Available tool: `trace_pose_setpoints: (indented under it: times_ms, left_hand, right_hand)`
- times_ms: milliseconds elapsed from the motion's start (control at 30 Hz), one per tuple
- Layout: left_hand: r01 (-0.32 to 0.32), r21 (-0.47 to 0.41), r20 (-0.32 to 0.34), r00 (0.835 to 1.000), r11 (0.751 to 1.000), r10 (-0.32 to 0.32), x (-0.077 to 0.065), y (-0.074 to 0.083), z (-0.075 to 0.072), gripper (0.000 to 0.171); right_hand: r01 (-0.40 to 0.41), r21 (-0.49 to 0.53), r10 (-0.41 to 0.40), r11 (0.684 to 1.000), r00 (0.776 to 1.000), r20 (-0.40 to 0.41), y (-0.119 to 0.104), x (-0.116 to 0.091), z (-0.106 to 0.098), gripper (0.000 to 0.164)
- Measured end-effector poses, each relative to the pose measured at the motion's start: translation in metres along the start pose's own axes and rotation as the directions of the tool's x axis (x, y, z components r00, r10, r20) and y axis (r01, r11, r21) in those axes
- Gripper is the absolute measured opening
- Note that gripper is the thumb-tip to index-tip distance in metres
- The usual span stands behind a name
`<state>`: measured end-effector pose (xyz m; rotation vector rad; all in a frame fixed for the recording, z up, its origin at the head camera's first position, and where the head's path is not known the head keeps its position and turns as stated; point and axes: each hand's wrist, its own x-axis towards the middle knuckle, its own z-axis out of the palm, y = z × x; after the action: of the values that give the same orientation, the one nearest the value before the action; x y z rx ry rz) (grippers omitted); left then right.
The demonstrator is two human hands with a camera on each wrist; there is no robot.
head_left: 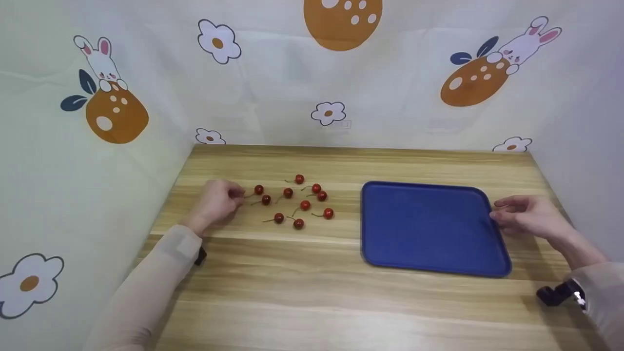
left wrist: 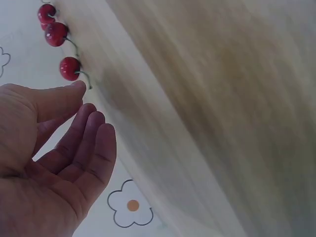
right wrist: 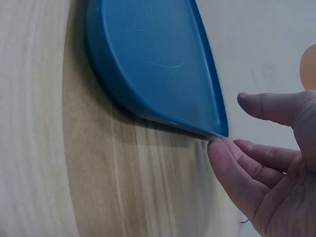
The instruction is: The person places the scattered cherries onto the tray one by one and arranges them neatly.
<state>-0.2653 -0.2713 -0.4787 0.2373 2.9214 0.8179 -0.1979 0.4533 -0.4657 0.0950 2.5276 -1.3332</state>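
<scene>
Several red cherries with thin stems lie loosely grouped on the wooden table, left of the tray. My left hand is at the left of the group, its fingers loosely bent. In the left wrist view its thumb tip is close to the stem of the nearest cherry; whether it touches is unclear. That hand holds nothing that I can see. A blue rectangular tray lies flat on the right. At the tray's right edge is my right hand, thumb and fingers apart. In the right wrist view its fingertips are at the rim, perhaps touching.
The wooden table runs back to a printed cloth wall with oranges, rabbits and flowers. Similar cloth hangs at the left and right sides. A dark wrist device sits below the right wrist.
</scene>
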Motion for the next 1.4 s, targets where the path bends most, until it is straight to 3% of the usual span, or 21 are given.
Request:
trace_pose_setpoints:
  times_ms: [467,700,933,1133,1400]
  left_hand:
    - [-0.014,-0.070,-0.003,1.000,0.997,0.014,0.010,-0.007,0.008,0.026]
    - [-0.045,-0.045,-0.030,0.999,0.998,0.044,0.011,-0.007,0.009,0.022]
    - [-0.007,0.015,-0.024,1.000,1.000,0.007,0.012,-0.008,0.007,0.013]
    - [-0.009,0.049,-0.030,0.999,0.999,0.011,0.012,-0.007,0.006,0.013]
    - [0.001,-0.078,-0.094,0.996,0.997,-0.008,0.008,-0.007,0.004,0.015]
  right_hand:
    - [-0.070,0.020,0.069,0.997,0.996,0.050,0.005,0.002,0.004,0.063]
    - [-0.082,0.021,0.081,0.996,0.995,0.049,0.005,0.003,0.003,0.062]
    - [-0.070,0.038,0.068,0.997,0.997,0.048,0.007,0.003,0.004,0.061]
    - [-0.072,0.035,0.070,0.997,0.996,0.046,0.008,0.003,0.004,0.061]
    - [-0.076,0.059,0.072,0.995,0.995,0.065,0.007,0.003,0.004,0.066]
